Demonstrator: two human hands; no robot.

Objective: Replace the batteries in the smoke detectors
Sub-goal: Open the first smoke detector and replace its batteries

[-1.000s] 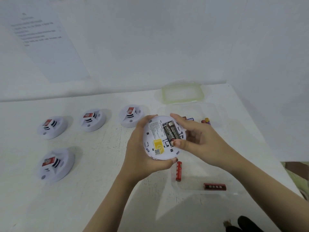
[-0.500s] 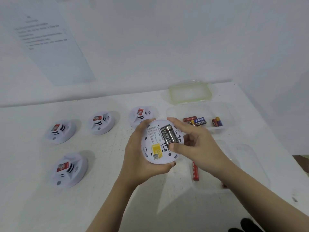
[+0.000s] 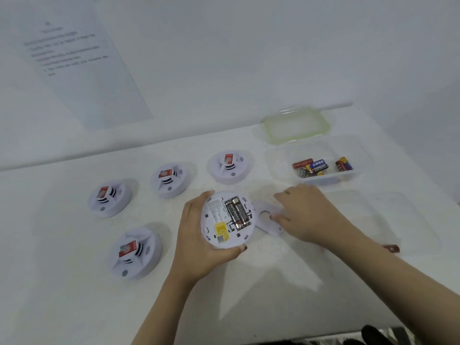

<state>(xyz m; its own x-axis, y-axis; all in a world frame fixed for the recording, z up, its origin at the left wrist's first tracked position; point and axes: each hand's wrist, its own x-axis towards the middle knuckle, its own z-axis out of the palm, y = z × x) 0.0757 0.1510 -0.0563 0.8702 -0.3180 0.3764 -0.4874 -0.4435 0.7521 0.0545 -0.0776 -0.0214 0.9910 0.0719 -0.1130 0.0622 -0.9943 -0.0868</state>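
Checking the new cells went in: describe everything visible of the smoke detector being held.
The held smoke detector is a round white plastic disc, turned underside up. Its open bay holds two black batteries side by side; beside it are small print, a yellow sticker and a QR code. The left hand grips its rim from the left. The right hand pinches a loose white plate close on its right.
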